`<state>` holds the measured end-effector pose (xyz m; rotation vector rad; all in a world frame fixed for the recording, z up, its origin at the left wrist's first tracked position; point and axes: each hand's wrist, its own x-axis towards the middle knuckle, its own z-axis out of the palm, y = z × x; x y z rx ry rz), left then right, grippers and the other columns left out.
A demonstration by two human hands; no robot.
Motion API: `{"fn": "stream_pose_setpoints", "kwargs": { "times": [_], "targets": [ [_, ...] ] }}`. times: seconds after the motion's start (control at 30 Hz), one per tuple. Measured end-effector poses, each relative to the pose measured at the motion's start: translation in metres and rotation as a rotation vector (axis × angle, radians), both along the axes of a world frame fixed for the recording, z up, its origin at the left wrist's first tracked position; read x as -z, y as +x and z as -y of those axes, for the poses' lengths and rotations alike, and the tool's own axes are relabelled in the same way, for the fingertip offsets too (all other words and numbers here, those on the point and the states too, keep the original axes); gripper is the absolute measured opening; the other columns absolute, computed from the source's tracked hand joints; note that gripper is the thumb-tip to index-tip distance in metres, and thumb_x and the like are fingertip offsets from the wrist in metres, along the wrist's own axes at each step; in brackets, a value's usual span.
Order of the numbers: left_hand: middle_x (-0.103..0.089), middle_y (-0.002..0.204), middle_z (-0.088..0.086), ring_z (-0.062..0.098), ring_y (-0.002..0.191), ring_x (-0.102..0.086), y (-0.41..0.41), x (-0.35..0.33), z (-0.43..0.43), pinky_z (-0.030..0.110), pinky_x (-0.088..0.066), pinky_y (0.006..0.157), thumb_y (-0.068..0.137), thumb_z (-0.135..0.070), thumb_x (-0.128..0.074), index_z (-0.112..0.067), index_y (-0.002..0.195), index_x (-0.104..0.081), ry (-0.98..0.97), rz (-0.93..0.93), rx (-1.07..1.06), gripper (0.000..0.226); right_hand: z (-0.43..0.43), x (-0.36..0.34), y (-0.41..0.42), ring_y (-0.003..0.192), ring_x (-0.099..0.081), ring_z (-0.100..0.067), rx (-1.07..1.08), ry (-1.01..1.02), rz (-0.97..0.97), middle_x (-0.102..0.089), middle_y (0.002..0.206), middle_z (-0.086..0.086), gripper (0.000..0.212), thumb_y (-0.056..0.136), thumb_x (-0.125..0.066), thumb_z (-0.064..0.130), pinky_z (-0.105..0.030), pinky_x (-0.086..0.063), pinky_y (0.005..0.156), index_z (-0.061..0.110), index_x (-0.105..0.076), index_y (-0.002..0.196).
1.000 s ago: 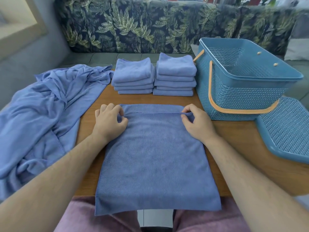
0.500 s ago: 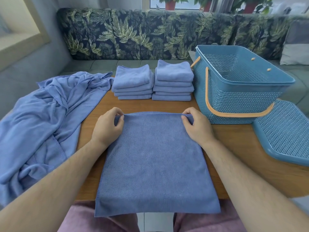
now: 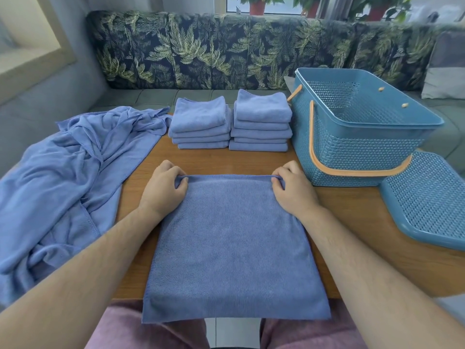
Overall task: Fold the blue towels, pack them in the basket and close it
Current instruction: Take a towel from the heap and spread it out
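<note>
Fingers of L hand & R hand are being curled round the far corners of the blue towel, pinching both. Towel is being kept flat on the table, long axis running toward the person, near edge overhanging. Open basket is being left at right, nearer R hand.

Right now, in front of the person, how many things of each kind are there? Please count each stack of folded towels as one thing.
2 stacks of folded towels: left stack, right stack
1 flat towel, pinched by left hand and right hand
1 crumpled blue cloth
1 basket
1 basket lid
Total: 6
</note>
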<state>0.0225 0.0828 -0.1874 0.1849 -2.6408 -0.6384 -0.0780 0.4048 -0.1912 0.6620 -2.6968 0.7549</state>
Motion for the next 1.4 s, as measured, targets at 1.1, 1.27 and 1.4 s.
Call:
{"fn": "stream_pose_setpoints", "kwargs": {
  "times": [1.1, 1.27, 1.4],
  "targets": [
    [-0.07, 0.071, 0.002, 0.008, 0.06, -0.056, 0.041, -0.25, 0.028, 0.029, -0.05, 0.064, 0.076, -0.034, -0.086, -0.016, 0.073, -0.072, 0.393, -0.177, 0.045, 0.023, -0.021, -0.252, 0.028, 0.074, -0.053, -0.001, -0.046, -0.154, -0.026, -0.058, 0.081, 0.014, 0.012, 0.093, -0.069, 0.015, -0.01, -0.034, 0.062, 0.021, -0.066, 0.083],
    [-0.071, 0.074, 0.001, 0.012, 0.071, -0.06, 0.056, -0.29, 0.028, 0.032, -0.051, 0.077, 0.083, -0.017, -0.081, -0.011, 0.08, -0.074, 0.453, -0.273, 0.117, 0.01, -0.027, -0.3, 0.041, 0.073, -0.06, -0.006, -0.055, -0.213, -0.015, -0.069, 0.083, 0.006, 0.013, 0.086, -0.079, 0.021, -0.022, -0.044, 0.067, 0.027, -0.069, 0.079],
    [-0.067, 0.079, 0.012, 0.015, 0.071, -0.058, 0.072, -0.311, 0.028, 0.027, -0.05, 0.072, 0.087, -0.017, -0.077, -0.016, 0.088, -0.071, 0.416, -0.331, 0.186, 0.007, -0.038, -0.328, 0.058, 0.079, -0.065, -0.013, -0.142, -0.288, 0.044, -0.072, 0.089, -0.002, 0.017, 0.083, -0.082, 0.016, -0.026, -0.049, 0.075, 0.018, -0.069, 0.094]
  ]
}}
